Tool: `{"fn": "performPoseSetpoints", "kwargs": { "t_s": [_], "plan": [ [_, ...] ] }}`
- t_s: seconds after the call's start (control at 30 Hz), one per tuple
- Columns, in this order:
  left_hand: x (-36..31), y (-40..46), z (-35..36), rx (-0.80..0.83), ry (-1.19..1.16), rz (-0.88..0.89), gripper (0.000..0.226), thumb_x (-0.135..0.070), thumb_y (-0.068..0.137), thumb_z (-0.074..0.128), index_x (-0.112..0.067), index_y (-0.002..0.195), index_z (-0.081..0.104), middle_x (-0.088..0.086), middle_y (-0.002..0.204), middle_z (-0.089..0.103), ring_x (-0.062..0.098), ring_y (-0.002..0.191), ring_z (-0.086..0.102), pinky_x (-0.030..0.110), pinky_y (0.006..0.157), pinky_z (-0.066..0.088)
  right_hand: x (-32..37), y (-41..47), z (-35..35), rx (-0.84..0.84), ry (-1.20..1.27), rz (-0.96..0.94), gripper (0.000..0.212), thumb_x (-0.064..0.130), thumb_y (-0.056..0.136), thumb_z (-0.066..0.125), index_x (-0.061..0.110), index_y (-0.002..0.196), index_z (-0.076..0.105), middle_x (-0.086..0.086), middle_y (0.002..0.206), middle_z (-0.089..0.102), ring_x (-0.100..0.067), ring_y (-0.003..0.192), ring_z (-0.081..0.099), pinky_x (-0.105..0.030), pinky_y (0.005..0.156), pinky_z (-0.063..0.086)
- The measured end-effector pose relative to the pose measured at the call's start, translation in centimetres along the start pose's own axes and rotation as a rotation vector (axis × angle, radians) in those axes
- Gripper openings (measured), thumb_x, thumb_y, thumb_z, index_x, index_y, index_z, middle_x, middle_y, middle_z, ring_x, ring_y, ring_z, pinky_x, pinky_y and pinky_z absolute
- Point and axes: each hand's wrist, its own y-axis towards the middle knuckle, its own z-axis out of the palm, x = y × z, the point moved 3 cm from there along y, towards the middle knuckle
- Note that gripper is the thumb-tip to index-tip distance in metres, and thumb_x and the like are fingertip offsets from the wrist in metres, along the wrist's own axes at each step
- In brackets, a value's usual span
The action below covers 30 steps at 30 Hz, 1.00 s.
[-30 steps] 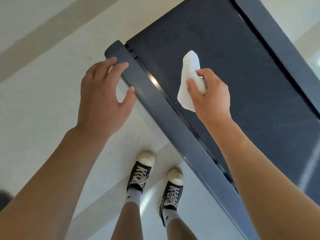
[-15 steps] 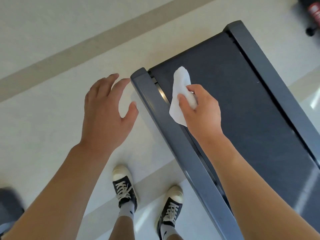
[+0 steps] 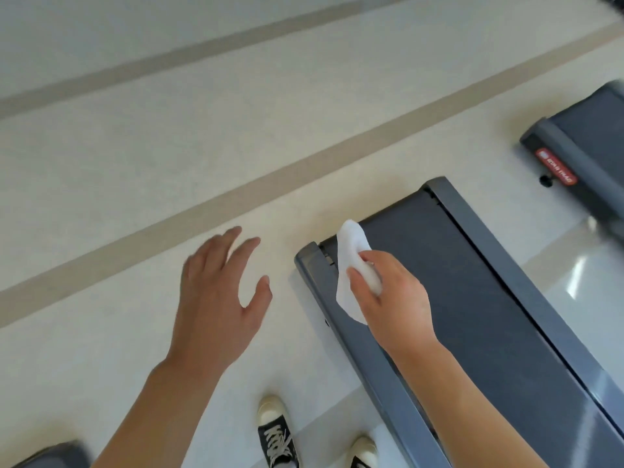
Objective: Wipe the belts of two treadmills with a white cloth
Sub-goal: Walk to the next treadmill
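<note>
Right now the cloth (image 3: pixel 351 265) is pinched in the right hand (image 3: pixel 391 298), thumb on the near face and curled fingers behind it, so it hangs as a loose flap over the near left corner of the belt (image 3: pixel 472 298). That belt runs long from this rear corner away toward the lower right, between its two grey side rails (image 3: pixel 358 349). The cloth sits at the very end of that axis, so any wipe from here, I judge, would have to travel down the belt's length toward the lower right or across its short width to the far rail. Whether the cloth touches the belt I cannot tell. The right hand is clearly the nearer one; its forearm comes in from the lower right, lying along the belt. The left hand (image 3: pixel 219 298) hovers over the floor (image 3: pixel 169 146) beside the treadmill, fingers spread and loose, holding nothing. A second treadmill (image 3: pixel 587 143) lies well apart at upper right, its belt seemingly parallel
</note>
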Motion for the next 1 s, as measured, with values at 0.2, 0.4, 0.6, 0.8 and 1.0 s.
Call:
{"fn": "performPoseSetpoints", "kwargs": {
  "t_s": [0.2,0.4,0.6,0.8,1.0],
  "plan": [
    [-2.5,2.4,-7.5,-0.003,-0.052,-0.005,0.048,-0.040,0.097,0.054,-0.020,0.141,0.059,0.001,0.158,0.045,0.026,0.146,0.038,0.050,0.120,0.036,7.1,1.6,-4.8,-0.079,0.003,-0.045,0.025,0.045,0.098,0.059,0.027,0.115,0.062,0.016,0.100,0.064,-0.009,0.084,0.060,-0.037,0.072,0.055],
    [-5.0,6.5,-12.0,-0.022,-0.056,0.025,0.045,-0.039,0.097,0.053,-0.017,0.136,0.062,0.002,0.157,0.046,0.026,0.145,0.040,0.051,0.118,0.038,10.6,3.8,-9.1,-0.170,0.030,-0.060,0.021,0.042,0.095,0.066,0.023,0.104,0.066,0.014,0.089,0.063,-0.012,0.074,0.059,-0.035,0.063,0.053],
    [-9.2,12.7,-14.3,-0.024,-0.043,0.104,0.044,-0.038,0.097,0.053,-0.016,0.134,0.063,0.002,0.154,0.048,0.027,0.144,0.041,0.050,0.117,0.039,11.4,8.9,-14.1,-0.210,0.073,-0.018,0.018,0.042,0.096,0.063,0.025,0.103,0.065,0.014,0.089,0.063,-0.012,0.074,0.059,-0.037,0.064,0.053],
    [-12.4,20.2,-15.7,-0.046,0.033,0.165,0.045,-0.039,0.097,0.052,-0.016,0.134,0.063,0.003,0.153,0.049,0.029,0.144,0.040,0.050,0.119,0.036,11.5,14.8,-19.4,-0.268,0.040,-0.025,0.020,0.043,0.096,0.060,0.024,0.101,0.064,0.013,0.083,0.061,-0.012,0.071,0.056,-0.030,0.060,0.045],
    [-12.7,26.8,-18.2,-0.069,0.060,0.171,0.050,-0.042,0.096,0.053,-0.018,0.138,0.060,0.002,0.153,0.050,0.029,0.144,0.038,0.050,0.117,0.035,15.0,20.8,-22.0,-0.283,0.031,-0.033,0.020,0.045,0.096,0.058,0.026,0.098,0.063,0.012,0.081,0.061,-0.012,0.072,0.058,-0.033,0.063,0.049]
  ]
}}
